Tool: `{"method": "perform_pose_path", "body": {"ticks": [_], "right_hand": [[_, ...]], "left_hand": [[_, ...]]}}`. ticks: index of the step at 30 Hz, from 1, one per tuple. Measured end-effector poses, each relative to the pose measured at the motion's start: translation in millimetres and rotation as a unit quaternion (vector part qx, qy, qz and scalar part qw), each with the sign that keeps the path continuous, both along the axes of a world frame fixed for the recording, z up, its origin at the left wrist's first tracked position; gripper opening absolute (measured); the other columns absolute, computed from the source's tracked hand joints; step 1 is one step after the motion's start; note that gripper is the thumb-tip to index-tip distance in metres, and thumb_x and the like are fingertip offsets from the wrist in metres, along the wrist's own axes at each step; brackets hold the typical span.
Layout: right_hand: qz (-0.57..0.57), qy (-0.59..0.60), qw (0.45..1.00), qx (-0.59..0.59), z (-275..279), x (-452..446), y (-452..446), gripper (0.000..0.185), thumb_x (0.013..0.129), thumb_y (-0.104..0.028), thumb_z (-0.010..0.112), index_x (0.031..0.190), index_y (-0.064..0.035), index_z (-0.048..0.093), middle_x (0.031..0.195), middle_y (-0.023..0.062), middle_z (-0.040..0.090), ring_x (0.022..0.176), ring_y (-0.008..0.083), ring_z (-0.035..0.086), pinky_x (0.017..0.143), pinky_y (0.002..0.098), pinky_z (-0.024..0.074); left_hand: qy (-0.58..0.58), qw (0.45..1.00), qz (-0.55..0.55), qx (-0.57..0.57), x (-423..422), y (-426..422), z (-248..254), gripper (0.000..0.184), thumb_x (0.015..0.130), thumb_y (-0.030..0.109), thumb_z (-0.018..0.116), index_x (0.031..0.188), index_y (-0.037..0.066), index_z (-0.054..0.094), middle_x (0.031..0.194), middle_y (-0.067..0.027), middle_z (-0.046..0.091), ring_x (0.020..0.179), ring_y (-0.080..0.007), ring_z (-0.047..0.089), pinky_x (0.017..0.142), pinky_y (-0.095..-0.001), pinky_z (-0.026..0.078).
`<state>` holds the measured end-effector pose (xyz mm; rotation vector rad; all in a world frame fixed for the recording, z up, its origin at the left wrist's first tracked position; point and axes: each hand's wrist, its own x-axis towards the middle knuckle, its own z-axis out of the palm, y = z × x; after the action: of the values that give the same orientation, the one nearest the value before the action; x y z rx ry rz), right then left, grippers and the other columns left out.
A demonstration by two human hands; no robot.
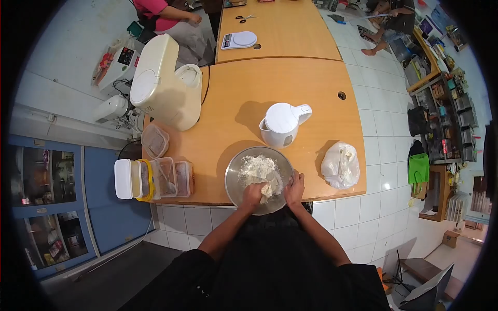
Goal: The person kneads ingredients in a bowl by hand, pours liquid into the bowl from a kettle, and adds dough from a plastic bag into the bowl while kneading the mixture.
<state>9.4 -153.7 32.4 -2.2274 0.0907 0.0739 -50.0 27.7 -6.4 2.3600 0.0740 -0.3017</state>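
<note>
A round metal bowl (234, 182) sits at the front edge of the wooden table, with white flour (258, 166) and a lump of dough (268, 191) inside. My left hand (253, 195) reaches into the bowl, its fingers closed against the dough. On the right side, my right hand (294, 188) holds the bowl by its rim. Just beyond the bowl stands a white jug with a lid (280, 123). A tied plastic bag with pale contents (341, 166) lies to the right of my right hand.
A cream stand mixer (166, 88) occupies the table's left side, with plastic containers (166, 177) nearer me. A white scale (239, 40) and scissors (245, 18) lie at the far end. One person (166, 20) stands far left; another (394, 26) is far right.
</note>
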Motion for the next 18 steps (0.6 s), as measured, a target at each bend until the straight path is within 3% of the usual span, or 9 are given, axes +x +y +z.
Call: {"method": "perform_pose_path", "body": {"ticks": [2, 5, 8, 11, 14, 18], "right_hand": [[-0.002, 0.002, 1.000, -0.006, -0.3, -0.9, -1.3, 0.044, 0.084, 0.005, 0.050, 0.127, -0.0040, 0.052, 0.105, 0.0242, 0.049, 0.096, 0.0466, 0.054, 0.083, 0.0520, 0.0465], [0.002, 0.008, 1.000, -0.018, 0.4, -0.8, 0.1, 0.046, 0.082, 0.006, 0.051, 0.127, -0.0043, 0.052, 0.105, 0.0234, 0.049, 0.095, 0.0463, 0.055, 0.083, 0.0522, 0.0470], [0.012, -0.002, 1.000, -0.018, -2.9, 0.6, -1.0, 0.053, 0.077, 0.008, 0.053, 0.128, -0.0054, 0.050, 0.105, 0.0217, 0.048, 0.094, 0.0459, 0.057, 0.081, 0.0532, 0.0480], [0.009, 0.003, 1.000, -0.027, -4.1, 1.5, -0.7, 0.053, 0.077, 0.008, 0.053, 0.128, -0.0054, 0.050, 0.105, 0.0214, 0.049, 0.094, 0.0454, 0.057, 0.081, 0.0531, 0.0478], [0.001, -0.011, 1.000, -0.014, -5.1, -0.7, 3.6, 0.052, 0.077, 0.008, 0.054, 0.127, -0.0056, 0.051, 0.105, 0.0212, 0.049, 0.094, 0.0447, 0.056, 0.081, 0.0527, 0.0475], [-0.015, -0.020, 0.999, -0.021, -5.3, -0.8, 6.4, 0.051, 0.078, 0.007, 0.054, 0.127, -0.0065, 0.051, 0.104, 0.0210, 0.049, 0.093, 0.0444, 0.057, 0.081, 0.0526, 0.0472]], "left_hand": [[-0.031, 0.999, 0.018, -0.025, -3.1, 6.0, -11.3, 0.046, 0.077, 0.002, 0.054, 0.119, 0.009, 0.069, 0.107, -0.0234, 0.068, 0.102, -0.0412, 0.063, 0.090, -0.0465, 0.049], [0.071, 0.994, -0.022, -0.080, 19.5, 14.0, 34.4, 0.064, 0.070, -0.004, 0.058, 0.132, 0.009, 0.060, 0.120, -0.0265, 0.063, 0.116, -0.0418, 0.058, 0.100, -0.0459, 0.046], [0.011, 0.993, -0.084, -0.081, 30.8, 16.5, 49.8, 0.082, 0.065, -0.005, 0.062, 0.144, 0.011, 0.047, 0.140, -0.0286, 0.049, 0.128, -0.0419, 0.051, 0.107, -0.0453, 0.042], [0.015, 0.998, -0.066, -0.007, 43.3, 14.3, 45.1, 0.093, 0.067, -0.004, 0.067, 0.151, 0.016, 0.035, 0.148, -0.0287, 0.040, 0.132, -0.0428, 0.047, 0.104, -0.0453, 0.046], [0.085, 0.985, -0.071, 0.135, 46.5, 4.6, 56.2, 0.079, 0.076, -0.001, 0.061, 0.150, 0.020, 0.039, 0.144, -0.0269, 0.045, 0.131, -0.0445, 0.047, 0.097, -0.0453, 0.052], [-0.001, 0.991, -0.055, 0.124, 29.5, 2.0, 2.4, 0.058, 0.087, 0.003, 0.048, 0.142, 0.022, 0.052, 0.133, -0.0213, 0.057, 0.110, -0.0394, 0.063, 0.089, -0.0447, 0.055]]}}
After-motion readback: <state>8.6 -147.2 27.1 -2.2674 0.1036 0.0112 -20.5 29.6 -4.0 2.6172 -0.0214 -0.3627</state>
